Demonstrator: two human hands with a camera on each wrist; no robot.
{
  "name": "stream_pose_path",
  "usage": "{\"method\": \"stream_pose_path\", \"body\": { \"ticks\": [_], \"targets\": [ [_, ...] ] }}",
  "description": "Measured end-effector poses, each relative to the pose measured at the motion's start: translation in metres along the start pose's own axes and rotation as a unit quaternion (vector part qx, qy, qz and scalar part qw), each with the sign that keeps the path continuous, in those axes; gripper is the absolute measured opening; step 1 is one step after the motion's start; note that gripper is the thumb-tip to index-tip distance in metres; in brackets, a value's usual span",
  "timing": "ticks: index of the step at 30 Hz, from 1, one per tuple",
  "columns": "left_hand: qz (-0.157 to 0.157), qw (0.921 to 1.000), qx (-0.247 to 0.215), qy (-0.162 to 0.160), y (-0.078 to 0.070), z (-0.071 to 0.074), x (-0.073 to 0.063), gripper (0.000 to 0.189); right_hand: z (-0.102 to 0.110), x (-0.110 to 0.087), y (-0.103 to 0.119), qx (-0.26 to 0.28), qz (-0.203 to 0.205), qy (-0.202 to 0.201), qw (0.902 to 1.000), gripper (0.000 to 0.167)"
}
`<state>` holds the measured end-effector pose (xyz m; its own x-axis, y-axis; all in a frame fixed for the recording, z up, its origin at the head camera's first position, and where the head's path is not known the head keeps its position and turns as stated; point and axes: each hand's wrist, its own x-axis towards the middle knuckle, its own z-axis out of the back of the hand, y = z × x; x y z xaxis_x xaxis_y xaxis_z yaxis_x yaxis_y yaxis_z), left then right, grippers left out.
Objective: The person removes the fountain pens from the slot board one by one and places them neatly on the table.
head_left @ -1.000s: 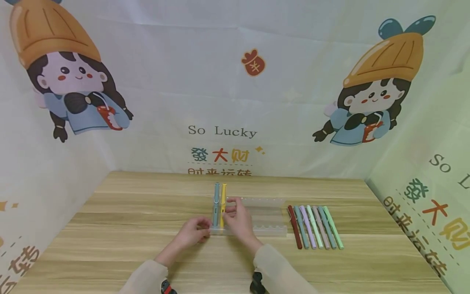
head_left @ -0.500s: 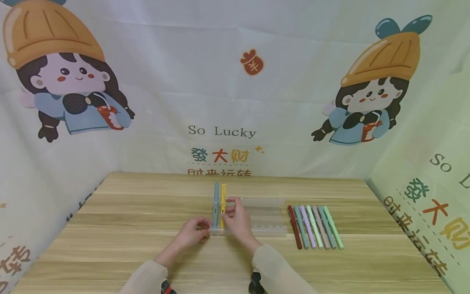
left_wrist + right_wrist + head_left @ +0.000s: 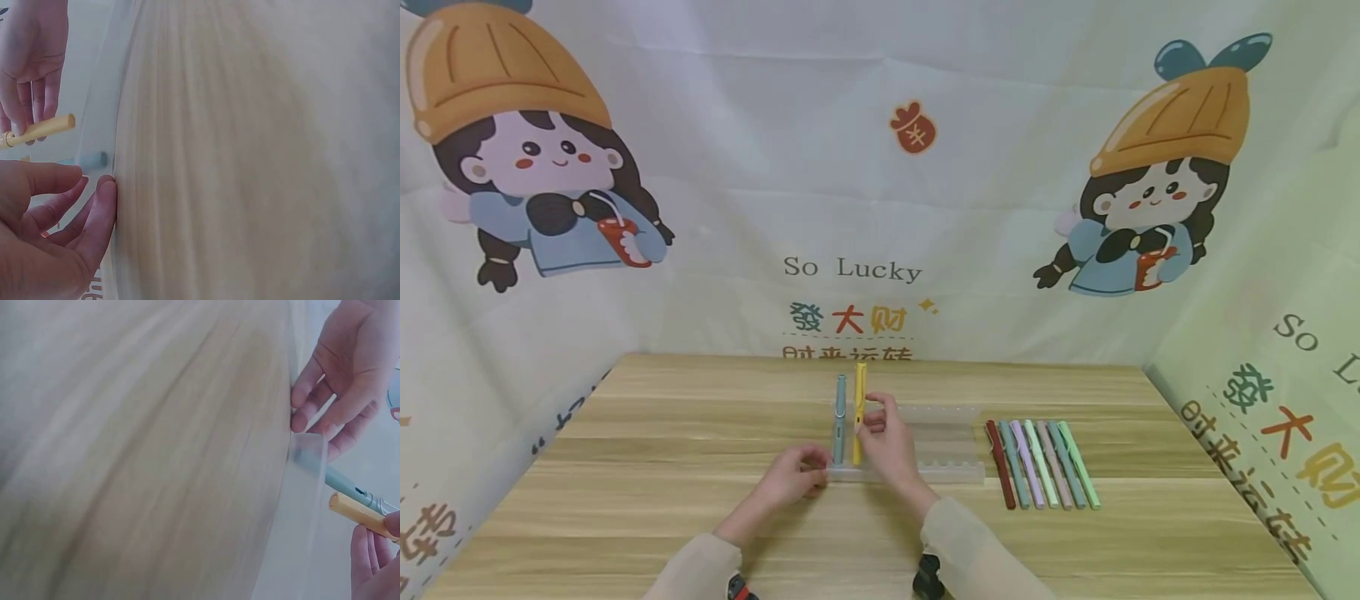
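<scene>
In the head view, my right hand [image 3: 889, 437] pinches a yellow pen [image 3: 860, 392] between thumb and fingers. The pen's lower end hangs just above the clear plastic pen rack [image 3: 947, 474], as the right wrist view shows. My left hand [image 3: 792, 475] holds the rack's left end, its fingers bent at the front corner. Beside the yellow pen, a blue-grey pen [image 3: 840, 421] lies in the rack's leftmost part. The left wrist view shows the yellow pen's end [image 3: 59, 124] apart from the rack's front strip.
Right of the rack, several capped pens lie side by side on the wooden table [image 3: 662, 433], among them a dark red pen [image 3: 1002, 467], a lilac pen [image 3: 1028, 467] and a light green pen [image 3: 1080, 467]. A printed cloth [image 3: 760, 167] hangs behind the table.
The yellow pen has risen out of its place in the rack and shifted slightly right, with my right hand gripping it. My left hand and the blue-grey pen stay put.
</scene>
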<state>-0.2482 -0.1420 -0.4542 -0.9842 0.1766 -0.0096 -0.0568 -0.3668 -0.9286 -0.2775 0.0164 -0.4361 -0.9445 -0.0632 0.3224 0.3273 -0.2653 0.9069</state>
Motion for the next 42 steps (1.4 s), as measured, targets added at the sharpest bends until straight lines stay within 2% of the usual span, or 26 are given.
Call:
{"method": "stream_pose_path", "body": {
  "ticks": [5,23,32,42],
  "targets": [
    [0.0,1.0,-0.004,-0.003,0.0,0.0,0.0,0.016,0.008,0.0,-0.001,0.006,-0.005,-0.002,1.0,0.041],
    [0.002,1.0,0.001,-0.006,-0.002,0.0,-0.001,0.016,0.052,-0.006,-0.01,-0.033,0.001,0.019,0.9993,0.04],
    [0.008,0.9999,0.0,-0.009,-0.003,0.0,0.0,0.015,0.077,-0.008,-0.016,-0.05,0.0,0.008,0.9987,0.039],
    [0.009,0.9999,0.006,-0.011,-0.004,0.0,0.0,0.014,0.11,-0.014,-0.018,-0.118,0.002,-0.019,0.9928,0.039]
  ]
}}
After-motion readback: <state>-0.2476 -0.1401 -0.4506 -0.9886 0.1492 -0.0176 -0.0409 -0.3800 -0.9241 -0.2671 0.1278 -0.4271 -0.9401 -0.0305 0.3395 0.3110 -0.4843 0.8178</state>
